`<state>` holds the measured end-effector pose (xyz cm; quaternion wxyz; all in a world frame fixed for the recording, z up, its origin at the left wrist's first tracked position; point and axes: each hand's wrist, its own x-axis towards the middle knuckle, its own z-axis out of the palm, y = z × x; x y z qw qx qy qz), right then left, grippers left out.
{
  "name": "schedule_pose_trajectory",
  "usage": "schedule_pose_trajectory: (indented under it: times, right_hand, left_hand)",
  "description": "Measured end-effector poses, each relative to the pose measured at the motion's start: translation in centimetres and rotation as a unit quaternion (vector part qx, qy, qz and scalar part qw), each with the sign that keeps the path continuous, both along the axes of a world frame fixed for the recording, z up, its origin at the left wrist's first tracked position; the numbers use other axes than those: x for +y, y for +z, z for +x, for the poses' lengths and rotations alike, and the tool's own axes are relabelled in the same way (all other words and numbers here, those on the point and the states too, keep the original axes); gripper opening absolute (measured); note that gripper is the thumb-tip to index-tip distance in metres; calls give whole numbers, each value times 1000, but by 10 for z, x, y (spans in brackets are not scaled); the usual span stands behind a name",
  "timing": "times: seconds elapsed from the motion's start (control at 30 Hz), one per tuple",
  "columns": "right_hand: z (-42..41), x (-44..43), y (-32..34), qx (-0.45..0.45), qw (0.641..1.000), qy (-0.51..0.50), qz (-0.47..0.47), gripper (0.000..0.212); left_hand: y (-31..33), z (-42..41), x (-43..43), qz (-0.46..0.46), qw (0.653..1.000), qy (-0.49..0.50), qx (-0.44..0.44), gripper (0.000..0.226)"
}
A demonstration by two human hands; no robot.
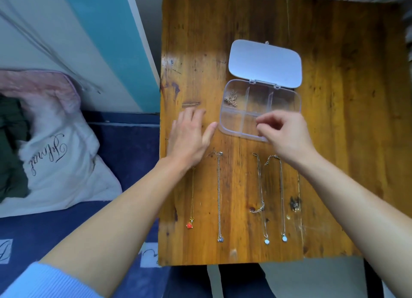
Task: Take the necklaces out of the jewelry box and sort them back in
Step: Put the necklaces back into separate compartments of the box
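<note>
Looking down on a scratched, glossy wooden table [334, 141] beside a blue-sheeted bed [124, 141] with a white pillow [55, 164]. The clear jewelry box [283, 101] sits mid-table, lid [265, 63] open flat. One gold necklace [230, 99] lies in its far-left compartment; four necklaces [219, 197] lie in a row nearer us. Our left hand [189, 139] rests flat beside the box, fingers straight. Our right hand [287, 135] hovers over a near compartment, fingertips drawn together; we cannot tell whether they pinch anything.

Six necklaces [191, 199] [219, 197] [261, 193] [282, 197] [295, 203] [230, 99], one jewelry box [229, 121], two hands [189, 139] [287, 135]
</note>
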<state>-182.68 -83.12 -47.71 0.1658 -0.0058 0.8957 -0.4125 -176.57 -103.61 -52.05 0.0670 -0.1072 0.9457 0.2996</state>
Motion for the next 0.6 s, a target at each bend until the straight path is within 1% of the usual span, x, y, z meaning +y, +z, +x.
schedule_pose_trajectory:
  times: [0.07, 0.13, 0.2, 0.27, 0.4, 0.5, 0.6]
  right_hand:
    - [31, 5, -8, 0, 1000, 22, 13, 13]
    - [60, 7, -21, -11, 998, 52, 31, 10]
    - [83, 8, -33, -11, 994, 86, 65, 8]
    - [99, 10, -43, 7, 990, 103, 100, 11]
    - [112, 10, -51, 46, 990, 85, 102, 6]
    - [113, 7, -53, 52, 990, 77, 106, 8]
    - [112, 7, -53, 49, 990, 73, 107, 10]
  left_hand:
    - [6, 21, -6, -8, 999, 35, 6, 37]
    - [10, 47, -7, -8, 998, 57, -30, 29]
    - [11, 71, -4, -2, 995, 66, -79, 28]
    - [9, 89, 2, -6, 990, 71, -124, 30]
    - [2, 108, 10, -15, 977, 94, -191, 32]
    - [0, 110, 11, 16, 968, 118, -219, 28]
    - [-1, 109, 12, 44, 962, 115, -243, 24]
